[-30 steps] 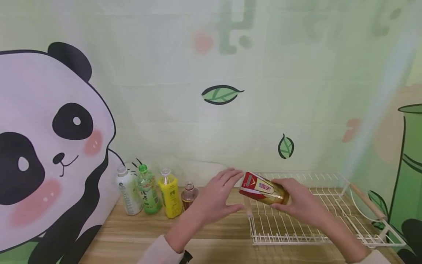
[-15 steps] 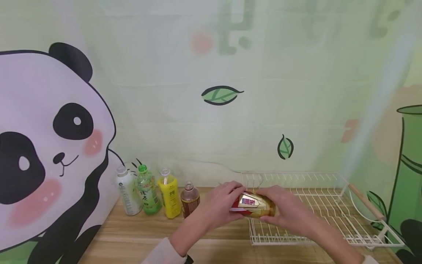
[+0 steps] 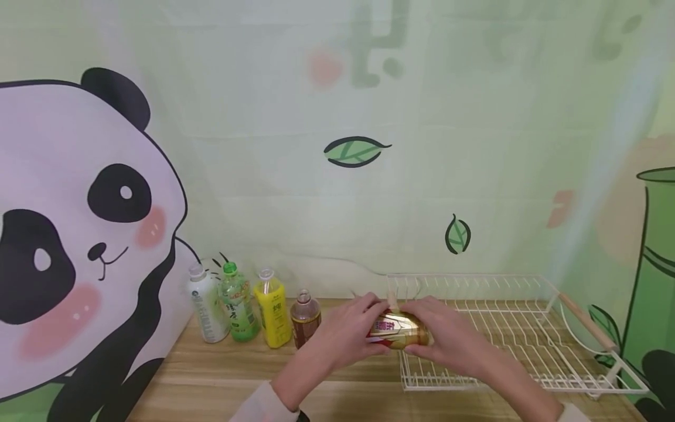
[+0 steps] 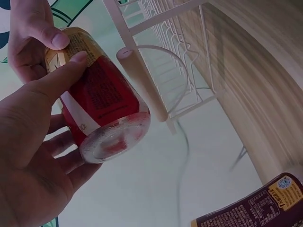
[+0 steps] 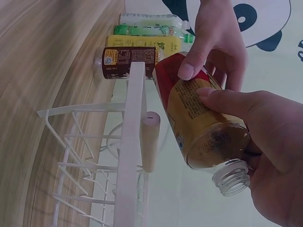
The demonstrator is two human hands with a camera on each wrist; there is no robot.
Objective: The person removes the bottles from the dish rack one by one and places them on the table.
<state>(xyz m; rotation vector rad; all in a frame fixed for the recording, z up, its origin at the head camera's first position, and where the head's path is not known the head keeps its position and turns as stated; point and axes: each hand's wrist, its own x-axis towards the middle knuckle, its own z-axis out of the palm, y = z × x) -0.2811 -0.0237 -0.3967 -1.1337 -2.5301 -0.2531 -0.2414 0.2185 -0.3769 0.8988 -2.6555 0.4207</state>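
Note:
A capless clear plastic bottle (image 3: 398,333) with a red and gold label lies nearly level in the air, between both hands. My left hand (image 3: 343,331) grips its red base end, with the thumb across the label in the left wrist view. My right hand (image 3: 450,340) holds the gold end near the open neck. The right wrist view shows the bare screw thread of this bottle (image 5: 189,109), tilted downward. In the left wrist view the flat bottom of the bottle (image 4: 102,94) faces the camera. Some fingers are hidden behind the bottle.
A white wire dish rack (image 3: 474,387) with wooden handles stands right on the wooden table (image 3: 232,390). To the left several bottles form a row: white (image 3: 207,308), green (image 3: 239,308), yellow (image 3: 272,313) and dark brown (image 3: 304,322). A printed cloth hangs behind.
My left hand has come onto the bottle's base end, having been apart from it one second ago. The bottle has turned closer to level and shifted slightly left and down with my right hand.

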